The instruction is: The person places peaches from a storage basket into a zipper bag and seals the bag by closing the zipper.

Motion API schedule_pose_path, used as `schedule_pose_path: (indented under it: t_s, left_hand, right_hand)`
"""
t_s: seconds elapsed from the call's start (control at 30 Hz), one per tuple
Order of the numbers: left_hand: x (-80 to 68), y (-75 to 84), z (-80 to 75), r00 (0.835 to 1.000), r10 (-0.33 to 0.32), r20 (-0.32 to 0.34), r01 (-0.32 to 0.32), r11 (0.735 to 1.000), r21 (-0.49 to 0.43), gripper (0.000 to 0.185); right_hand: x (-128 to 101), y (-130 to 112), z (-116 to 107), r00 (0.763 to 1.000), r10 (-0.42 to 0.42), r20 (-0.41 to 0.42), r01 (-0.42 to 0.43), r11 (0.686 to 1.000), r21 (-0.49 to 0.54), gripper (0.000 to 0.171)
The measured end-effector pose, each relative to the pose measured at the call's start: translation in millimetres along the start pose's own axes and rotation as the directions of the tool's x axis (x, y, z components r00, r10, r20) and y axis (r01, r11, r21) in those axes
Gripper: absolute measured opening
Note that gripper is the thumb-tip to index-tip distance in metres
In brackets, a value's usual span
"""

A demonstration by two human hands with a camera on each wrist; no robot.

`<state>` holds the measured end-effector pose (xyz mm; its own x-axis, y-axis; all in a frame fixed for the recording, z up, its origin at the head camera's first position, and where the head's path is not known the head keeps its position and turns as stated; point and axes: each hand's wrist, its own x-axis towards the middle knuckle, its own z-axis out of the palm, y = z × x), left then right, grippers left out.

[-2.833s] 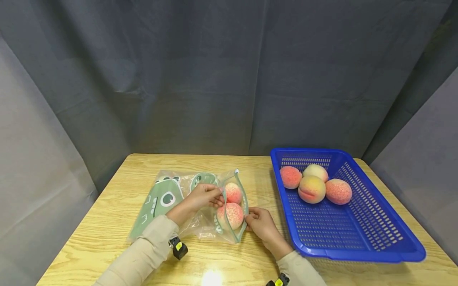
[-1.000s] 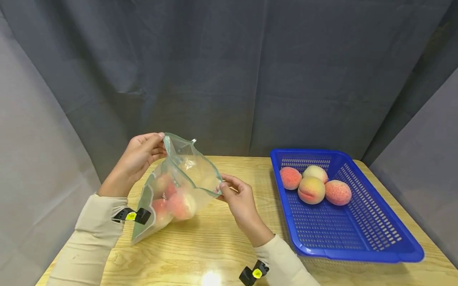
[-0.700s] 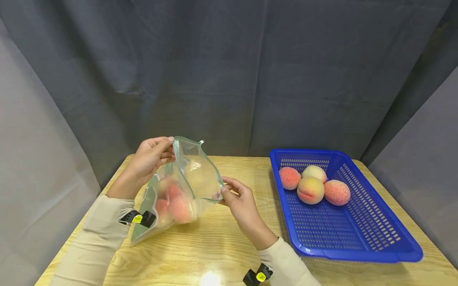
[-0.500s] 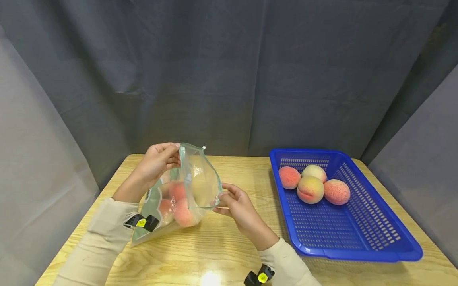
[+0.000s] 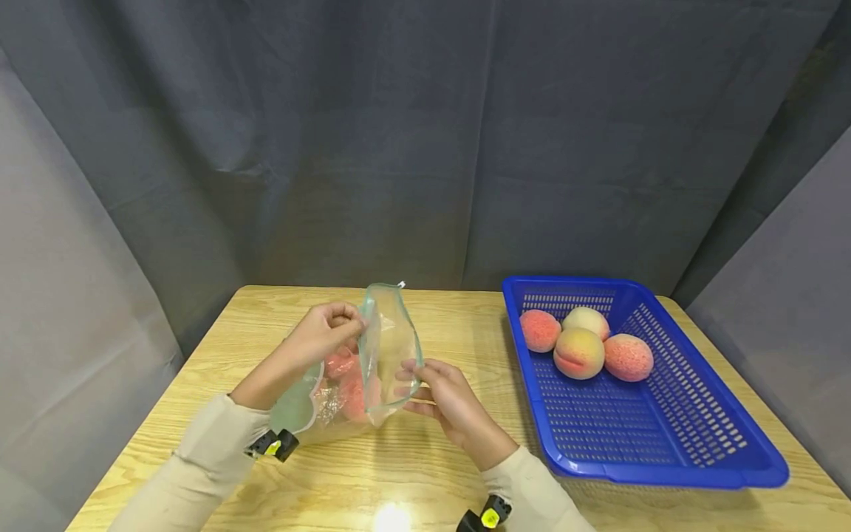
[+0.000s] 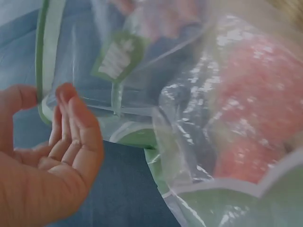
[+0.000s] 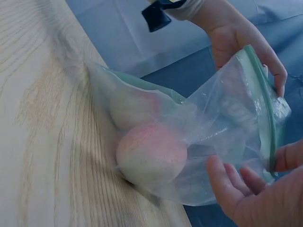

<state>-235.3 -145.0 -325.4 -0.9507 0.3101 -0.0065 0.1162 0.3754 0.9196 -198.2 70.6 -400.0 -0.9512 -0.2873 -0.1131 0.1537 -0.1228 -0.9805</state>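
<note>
Between both hands, bag [image 5: 372, 355] stands on table [image 5: 432, 473], mouth up: L hand [image 5: 323, 336] pinches far rim, R hand [image 5: 442, 391] pinches near rim; peaches [image 5: 349, 377] low inside.

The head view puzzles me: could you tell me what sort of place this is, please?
Probably a staged recording booth, not a kitchen: grey curtains close in a bare wooden table, which holds only a blue basket of peaches and the zip bag both hands hold.
</note>
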Motion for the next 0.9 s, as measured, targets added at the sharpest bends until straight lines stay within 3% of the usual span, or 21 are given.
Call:
schedule_pose_path:
  t_s: [0.1,0.23,0.37,0.5,0.63,0.77,0.83,0.9]
  left_hand:
    - [-7.4,-3.8,7.6,0.998,0.009,0.067,-0.019,0.99,0.138,0.018]
    - [-15.8,-9.7,11.0,0.986,0.041,0.159,-0.079,0.968,0.238,0.031]
    - [-20.7,-14.8,5.7,0.973,0.066,0.222,-0.114,0.972,0.207,0.037]
    - [-22.1,-17.8,-3.8,0.97,0.085,0.227,-0.122,0.98,0.157,0.036]
    - [-23.7,-15.3,-17.2,0.986,0.092,0.14,-0.11,0.986,0.128,0.038]
    - [-25.2,-0.7,-33.9,0.992,0.117,-0.038,-0.111,0.983,0.143,0.041]
    - [-26.5,11.4,-42.2,0.977,0.158,-0.143,-0.132,0.976,0.176,0.043]
    - [-28.3,24.2,-48.9,0.946,0.218,-0.241,-0.163,0.96,0.227,0.045]
  right_hand:
    - [2.8,-0.9,0.8,1.0,0.001,-0.021,-0.001,1.0,-0.002,0.039]
    - [7.1,-0.6,1.4,0.997,0.01,-0.078,-0.008,1.0,0.026,0.033]
    - [11.1,-0.1,1.0,0.989,0.009,-0.147,0.001,0.998,0.069,0.028]
    - [14.1,0.5,-1.0,0.983,0.005,-0.183,0.012,0.996,0.092,0.028]
    - [15.9,0.9,-2.9,0.984,0.009,-0.18,0.007,0.996,0.087,0.023]
    - [15.1,-1.9,-0.8,0.991,-0.015,-0.133,0.019,1.0,0.024,0.021]
    - [13.8,-4.7,2.3,0.994,-0.043,-0.1,0.043,0.999,-0.002,0.022]
    - [11.9,-8.3,6.5,0.994,-0.081,-0.073,0.08,0.997,-0.014,0.024]
